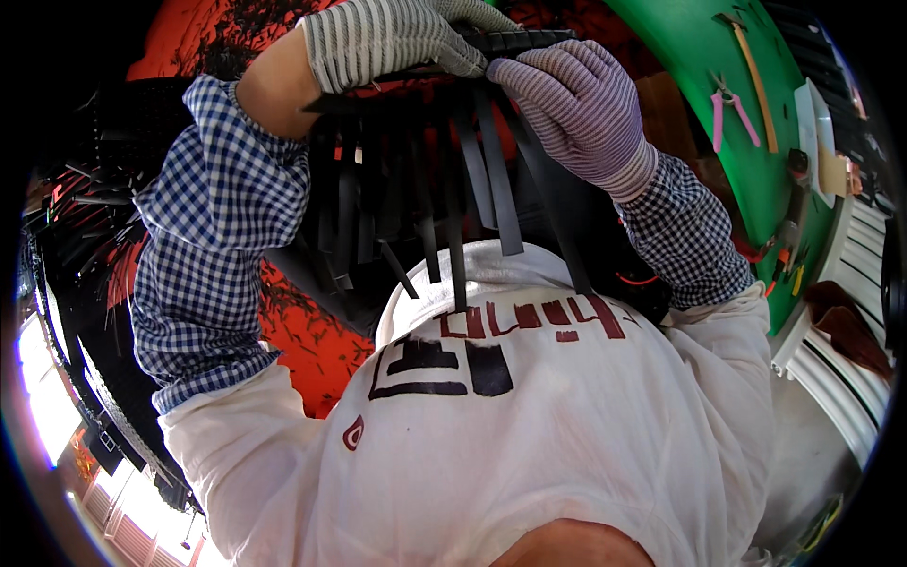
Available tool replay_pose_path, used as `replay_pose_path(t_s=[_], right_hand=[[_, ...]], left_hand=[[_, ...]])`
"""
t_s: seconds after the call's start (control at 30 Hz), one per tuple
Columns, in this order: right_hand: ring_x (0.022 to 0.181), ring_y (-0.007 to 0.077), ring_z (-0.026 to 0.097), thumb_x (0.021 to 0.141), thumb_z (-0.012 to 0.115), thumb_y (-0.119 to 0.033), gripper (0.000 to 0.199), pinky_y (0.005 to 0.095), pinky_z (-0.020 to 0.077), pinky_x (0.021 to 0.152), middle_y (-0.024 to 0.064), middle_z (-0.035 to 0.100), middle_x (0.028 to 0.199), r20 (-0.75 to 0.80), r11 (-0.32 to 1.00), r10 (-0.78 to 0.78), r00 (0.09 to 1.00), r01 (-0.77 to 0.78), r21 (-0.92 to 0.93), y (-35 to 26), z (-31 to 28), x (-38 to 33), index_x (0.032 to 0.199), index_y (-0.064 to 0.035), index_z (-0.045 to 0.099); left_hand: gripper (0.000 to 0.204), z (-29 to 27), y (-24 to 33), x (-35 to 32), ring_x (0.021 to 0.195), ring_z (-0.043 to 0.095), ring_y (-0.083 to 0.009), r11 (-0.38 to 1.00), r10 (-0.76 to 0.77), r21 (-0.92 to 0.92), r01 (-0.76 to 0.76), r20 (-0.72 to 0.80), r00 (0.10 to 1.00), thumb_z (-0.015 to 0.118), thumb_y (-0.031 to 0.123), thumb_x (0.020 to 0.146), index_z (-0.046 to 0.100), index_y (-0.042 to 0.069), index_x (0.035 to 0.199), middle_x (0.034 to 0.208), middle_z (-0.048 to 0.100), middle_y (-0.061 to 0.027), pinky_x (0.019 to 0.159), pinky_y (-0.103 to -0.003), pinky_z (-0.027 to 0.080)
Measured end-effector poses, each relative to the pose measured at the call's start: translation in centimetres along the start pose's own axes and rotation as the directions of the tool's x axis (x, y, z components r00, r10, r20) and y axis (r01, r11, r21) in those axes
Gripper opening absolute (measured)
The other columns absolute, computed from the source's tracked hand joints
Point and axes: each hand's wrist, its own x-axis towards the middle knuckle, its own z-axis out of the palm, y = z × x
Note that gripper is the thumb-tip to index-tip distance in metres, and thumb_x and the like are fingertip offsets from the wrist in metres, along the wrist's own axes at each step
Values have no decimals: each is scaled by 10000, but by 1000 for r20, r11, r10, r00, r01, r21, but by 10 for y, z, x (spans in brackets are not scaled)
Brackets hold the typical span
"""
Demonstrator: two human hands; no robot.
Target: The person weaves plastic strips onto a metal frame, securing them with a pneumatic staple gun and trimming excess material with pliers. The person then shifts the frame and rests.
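Left hand and right hand grip black strips; no container shows.

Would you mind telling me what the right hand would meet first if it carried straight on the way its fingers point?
Most likely the left hand: the right hand points up-left along the bundle of black strips, fingertips almost touching the left's, though depth is unclear.

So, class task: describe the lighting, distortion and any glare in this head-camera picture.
Head view: a strong fisheye bends the green table edge and leaves black corners; blown-out glare sits at lower left; the gloved left hand and right hand on the black strips look sharp and evenly lit.
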Motion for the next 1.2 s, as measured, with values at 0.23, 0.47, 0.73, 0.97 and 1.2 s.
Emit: replay_pose_path(t_s=[0.23, 0.47, 0.73, 0.97, 1.2], right_hand=[[861, 206, 670, 801, 765, -170, 356, 347, 551, 757, 33, 686, 993, -39, 1000, -1, 999, 1, -10, -10, -3, 14, 1153, -147, 722], [818, 220, 677, 772, 792, -161, 281, 319, 571, 705, 44, 675, 962, -139, 995, -100, 985, 103, 10, -3, 0, 25, 1048, -124, 758], [830, 230, 681, 753, 798, -193, 267, 344, 576, 712, 44, 693, 943, -183, 992, 41, 982, -18, 124, 10, 1, 17, 1005, -133, 733], [827, 234, 659, 739, 802, -159, 280, 345, 555, 717, 51, 682, 938, -206, 982, 38, 978, 2, 190, 16, -2, 14, 1011, -129, 741], [793, 239, 646, 754, 793, -147, 228, 348, 547, 702, 63, 678, 919, -193, 961, 38, 980, 17, 277, 26, -17, 28, 966, -84, 736]], left_hand=[[550, 7, 7, -23, 1129, 611, -227, 956, 3, -292, -27, -83, 997, 620, 103, 905, 525, -21, 1432, 1309, 634, -153, 998, -304, 479], [324, -2, -21, -4, 984, 685, -214, 897, 428, 259, -357, -311, 849, 570, 126, 982, 652, -16, 1261, 1125, 707, -140, 886, -303, 547], [207, 35, 33, -25, 719, 678, -247, 948, 222, 318, 13, -690, 689, 715, 108, 820, 675, -44, 955, 828, 691, -149, 675, -338, 552], [252, 41, 11, -16, 818, 722, -292, 832, 481, 547, -90, -631, 608, 784, 74, 780, 699, 1, 1006, 918, 710, -146, 715, -355, 579], [238, 44, 35, -23, 810, 717, -306, 824, 489, 558, -102, -607, 627, 756, 50, 791, 698, -18, 1011, 918, 710, -159, 743, -337, 583]])
